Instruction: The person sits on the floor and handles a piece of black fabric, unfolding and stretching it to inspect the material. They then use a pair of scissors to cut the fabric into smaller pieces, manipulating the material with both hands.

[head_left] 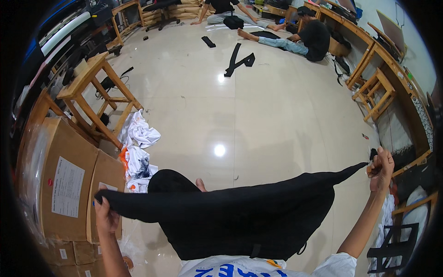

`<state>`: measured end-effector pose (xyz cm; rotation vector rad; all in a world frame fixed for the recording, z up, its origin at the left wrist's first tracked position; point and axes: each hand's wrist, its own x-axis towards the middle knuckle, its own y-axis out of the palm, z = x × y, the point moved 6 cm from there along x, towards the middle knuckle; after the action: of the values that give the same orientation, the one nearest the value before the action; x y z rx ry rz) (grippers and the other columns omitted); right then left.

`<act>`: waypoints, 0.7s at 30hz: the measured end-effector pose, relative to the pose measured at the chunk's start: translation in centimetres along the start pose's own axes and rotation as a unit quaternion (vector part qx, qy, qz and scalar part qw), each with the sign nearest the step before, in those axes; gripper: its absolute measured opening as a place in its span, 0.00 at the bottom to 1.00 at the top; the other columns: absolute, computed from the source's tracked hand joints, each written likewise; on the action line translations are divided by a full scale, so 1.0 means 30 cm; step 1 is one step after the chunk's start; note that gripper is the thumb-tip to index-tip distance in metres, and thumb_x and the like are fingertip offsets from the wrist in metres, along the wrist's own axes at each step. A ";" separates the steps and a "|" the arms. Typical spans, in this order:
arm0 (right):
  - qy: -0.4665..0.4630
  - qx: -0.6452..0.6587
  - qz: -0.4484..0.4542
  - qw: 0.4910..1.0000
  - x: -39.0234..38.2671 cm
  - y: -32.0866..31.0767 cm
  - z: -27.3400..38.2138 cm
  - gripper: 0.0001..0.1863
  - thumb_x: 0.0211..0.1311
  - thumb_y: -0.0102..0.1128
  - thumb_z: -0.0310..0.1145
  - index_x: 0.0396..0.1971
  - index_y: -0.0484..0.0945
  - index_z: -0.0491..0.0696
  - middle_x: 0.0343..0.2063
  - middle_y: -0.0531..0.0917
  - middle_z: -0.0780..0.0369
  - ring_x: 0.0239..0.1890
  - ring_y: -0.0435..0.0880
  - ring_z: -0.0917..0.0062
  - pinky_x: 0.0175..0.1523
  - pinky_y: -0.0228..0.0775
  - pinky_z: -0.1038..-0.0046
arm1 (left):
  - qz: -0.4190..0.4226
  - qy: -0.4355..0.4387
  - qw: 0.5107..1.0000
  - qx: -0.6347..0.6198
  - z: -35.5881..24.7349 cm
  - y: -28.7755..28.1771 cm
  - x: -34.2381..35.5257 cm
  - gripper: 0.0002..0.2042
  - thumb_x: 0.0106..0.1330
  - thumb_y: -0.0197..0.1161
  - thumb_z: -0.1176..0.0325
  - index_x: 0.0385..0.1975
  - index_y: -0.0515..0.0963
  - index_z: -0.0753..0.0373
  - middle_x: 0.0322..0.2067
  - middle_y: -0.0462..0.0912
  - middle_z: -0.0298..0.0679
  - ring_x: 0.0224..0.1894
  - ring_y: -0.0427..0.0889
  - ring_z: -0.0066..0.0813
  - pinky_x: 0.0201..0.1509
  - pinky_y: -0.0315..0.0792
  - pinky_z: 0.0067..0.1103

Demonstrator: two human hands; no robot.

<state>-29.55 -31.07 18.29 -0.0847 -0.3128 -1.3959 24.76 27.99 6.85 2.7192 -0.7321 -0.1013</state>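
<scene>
Glossy pale floor tiles (281, 120) run right across the room, lamps gleaming in them, and out at the far side sits one person (224, 7), with a second person (316, 39) over to the far right. Now to the near side, and it's all about the black cloth (240, 198), spanning left to right above the wearer's lap! Left hand (107, 216): thumb and fingers pinched together on the left end. Right hand (380, 171), a touch higher: fingers closed on the narrow, pointed tip. Between them the upper edge runs nearly straight; where the lower part ends against the dark lap, I can't tell.

Writing to report! Big blue letters across the white shirt (203, 262) at the near edge, seen upside down and partly cut off. Left side, a cardboard box (69, 143) carries a white label (67, 187) with dark print and a round red mark just beside it. Lower down, smaller boxes (83, 257) wear little pale stickers, too small to read.

Beyond them on the left, a wooden stool (85, 76), with crumpled white cloths (138, 129) at its feet, one dark-stained. Far out on the floor, black strips (233, 64) lie crossed, a shorter piece (208, 42) nearby.
</scene>
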 end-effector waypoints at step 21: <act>0.046 -0.223 -0.250 0.941 -0.084 -1.090 -0.275 0.18 0.65 0.65 0.32 0.23 0.62 0.59 0.16 0.60 0.76 0.14 0.56 0.91 0.18 0.45 0.81 | -0.213 0.192 0.930 0.230 -0.615 -0.238 0.606 0.24 0.77 0.60 0.49 0.60 0.77 0.63 0.44 0.84 0.36 0.45 0.84 0.26 0.51 0.78 0.22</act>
<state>-60.43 -36.49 5.64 -0.3304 0.0777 -1.9535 46.69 30.05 22.27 3.1483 -0.0396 0.5574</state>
